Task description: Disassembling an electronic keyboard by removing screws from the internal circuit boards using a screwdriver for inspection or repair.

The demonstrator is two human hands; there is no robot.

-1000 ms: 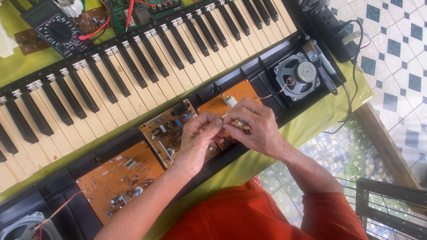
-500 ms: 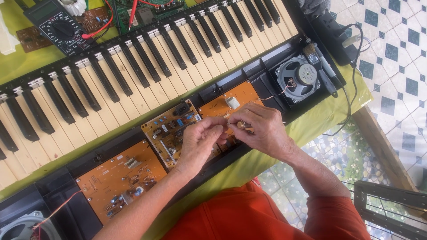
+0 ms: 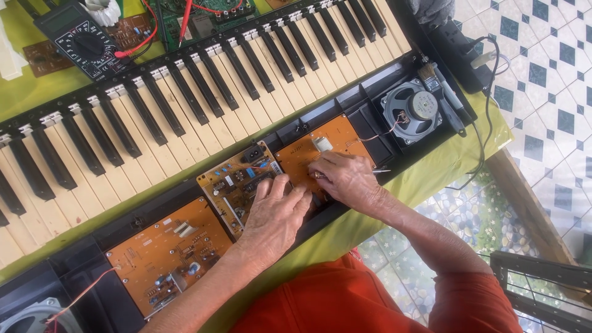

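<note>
Orange cloth of the person's shirt (image 3: 345, 302) fills the near edge. Just beyond it both forearms reach up and inward over the opened black electronic keyboard (image 3: 185, 98), which lies on a green-covered table (image 3: 382, 216). The left hand (image 3: 274, 213) rests palm down, fingers spread flat across the brown circuit board with black and blue parts (image 3: 231, 182). The right hand (image 3: 345, 179) is curled on the neighbouring orange circuit board (image 3: 336, 139), fingers pinched narrowly around something small and metallic, which I cannot make out. It looks like fastening or probing work at that board. Farther off sit a round grey speaker (image 3: 413, 111) and a black multimeter (image 3: 83, 40).
</note>
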